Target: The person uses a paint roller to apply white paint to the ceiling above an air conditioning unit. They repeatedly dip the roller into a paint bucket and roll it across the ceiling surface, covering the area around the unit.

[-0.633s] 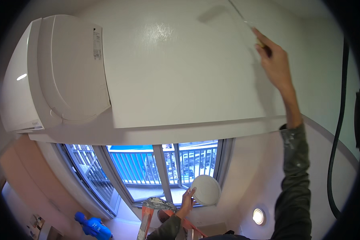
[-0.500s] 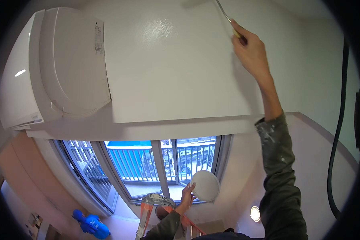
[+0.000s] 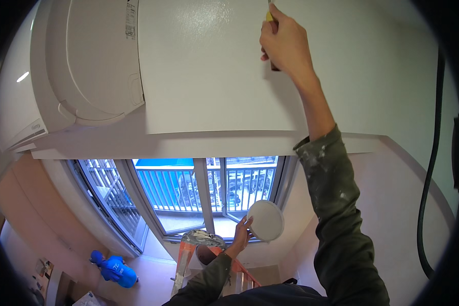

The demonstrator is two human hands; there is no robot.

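High against the white wall (image 3: 214,92), my right hand (image 3: 289,47) is closed around the yellow and dark handle of a paint roller (image 3: 270,17). The roller's upper part lies beyond the top edge of the picture. Wet-looking paint shines on the wall to the left of this hand. Lower down, my left hand (image 3: 243,232) grips the left rim of a round white dish-like thing (image 3: 265,220), with the fingers on its edge. What is inside it I cannot make out. Paint specks mark my right sleeve.
A paint-splattered orange stepladder (image 3: 203,237) stands below my left arm. An air conditioner (image 3: 94,56) juts out on the left. Glazed doors (image 3: 178,196) open to a railed balcony. A person in blue (image 3: 118,271) is on the floor far below. A black cable (image 3: 433,153) hangs at right.
My right hand has moved left and up with the roller, whose metal rod has mostly gone out of view. The wall and air conditioner sit higher in the picture. My left hand keeps its grip.
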